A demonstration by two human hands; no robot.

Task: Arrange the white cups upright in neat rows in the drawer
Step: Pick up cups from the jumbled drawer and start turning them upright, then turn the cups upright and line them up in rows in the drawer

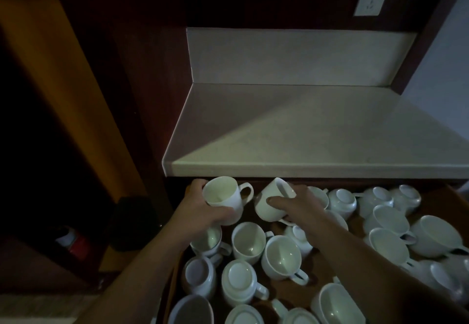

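Cups (281, 257) jumbled in drawer (439, 204); left hand (203, 213) fingers clamp raised cup (224, 196), right hand (300, 208) grips tilted cup (267, 206).

Drawer (442, 203): open, dark wood, crowded with white handled cups.
Lifted cup (223, 198): far-left corner, held in the left hand (200, 212), mouth tilted toward the camera, handle to the right.
Tipped cup (271, 205): just beside it, on its side, gripped by the right hand (297, 206).
Upright cups (248, 242): two, side by side, mid-drawer.
Inverted cups (239, 281): nearer, bases up.
Jumbled cups (388, 222): right side, tilted.
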